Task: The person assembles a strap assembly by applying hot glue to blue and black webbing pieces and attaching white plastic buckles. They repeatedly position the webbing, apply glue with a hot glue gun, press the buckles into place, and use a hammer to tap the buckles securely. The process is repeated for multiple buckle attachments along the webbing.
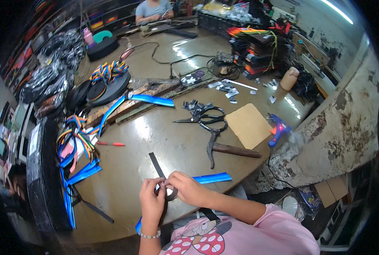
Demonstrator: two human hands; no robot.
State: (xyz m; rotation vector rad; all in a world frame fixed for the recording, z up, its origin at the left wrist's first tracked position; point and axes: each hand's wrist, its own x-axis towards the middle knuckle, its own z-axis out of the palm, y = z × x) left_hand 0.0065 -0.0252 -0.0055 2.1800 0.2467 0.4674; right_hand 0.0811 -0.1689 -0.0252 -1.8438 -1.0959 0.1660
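My left hand (151, 199) and my right hand (188, 188) meet close to the table's near edge, fingertips pinched together on a narrow black strap (156, 164). One end of the strap points away from me past the fingers, and part of it curves in a small loop just below them. What exactly lies between the fingertips is hidden. A bright blue strip (212, 178) lies on the table beyond my right wrist. Farther out are black-handled scissors (212, 120) and a hammer (236, 150) with a wooden handle.
A cardboard square (249, 126) and a blue glue gun (278, 131) sit at the right edge. Coloured straps (79, 146) pile up at left, near a red pen (110, 144). Black webbing rolls (108, 89) stand behind. Across the table is a person (153, 10).
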